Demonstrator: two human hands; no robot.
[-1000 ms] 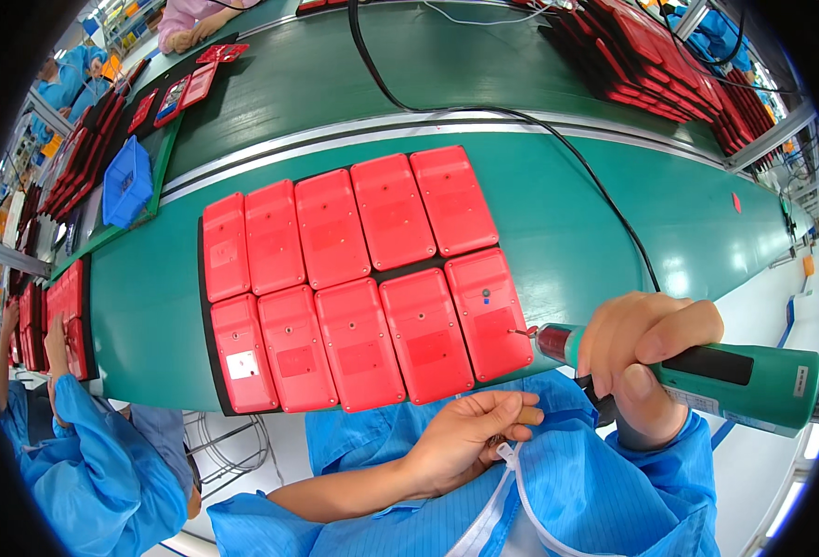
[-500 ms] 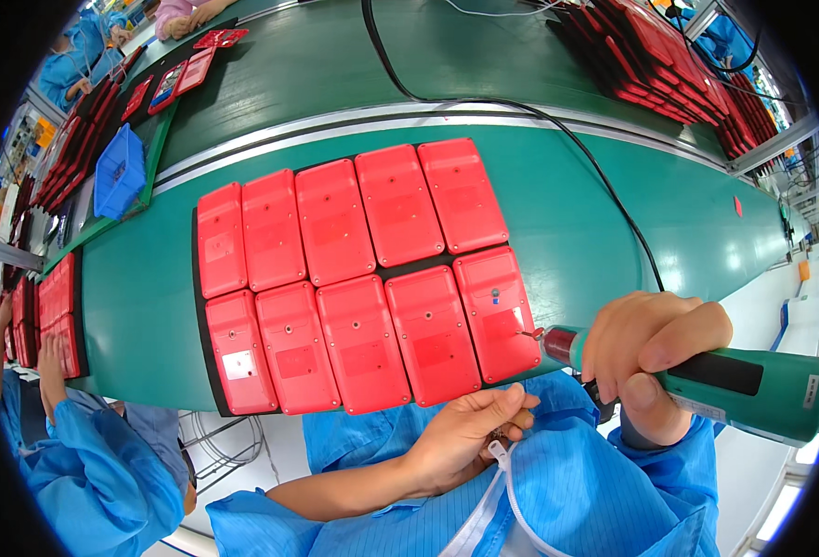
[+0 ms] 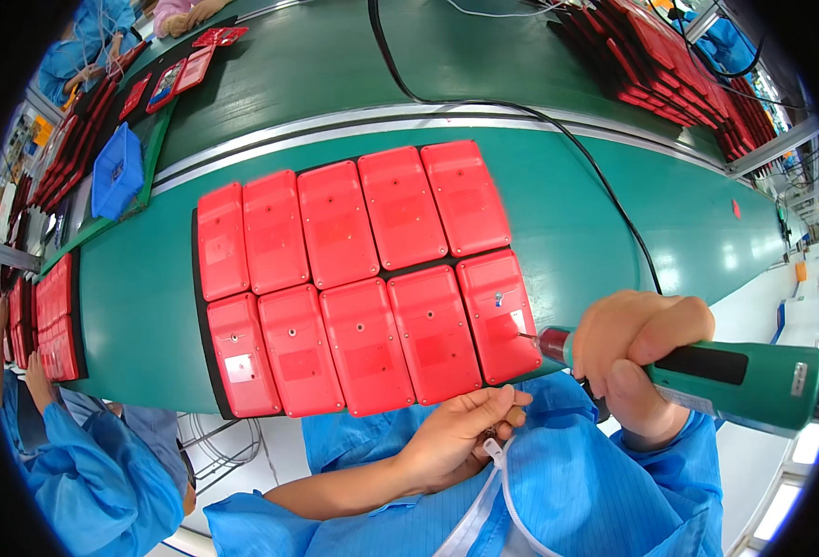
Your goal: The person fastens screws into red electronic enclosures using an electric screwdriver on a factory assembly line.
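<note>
Green electric screwdriver (image 3: 767, 395), one: gripped in our right hand (image 3: 646, 362), rear end lost at the dark rim. Bit at red case (image 3: 504, 320), near row's right end, black tray (image 3: 212, 362); contact unclear. Left hand (image 3: 461, 427): fingers curled closed over small metallic pieces (image 3: 491, 433), mostly hidden. Screwdriver's pale sticker (image 3: 800, 379): marks we cannot read.

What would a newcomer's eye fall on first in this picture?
Probably the ten red, round-cornered rectangular cases in two rows near the centre. Then, at right, the green-and-black power screwdriver in the person's right hand, its bit reaching the front row's rightmost case.
</note>
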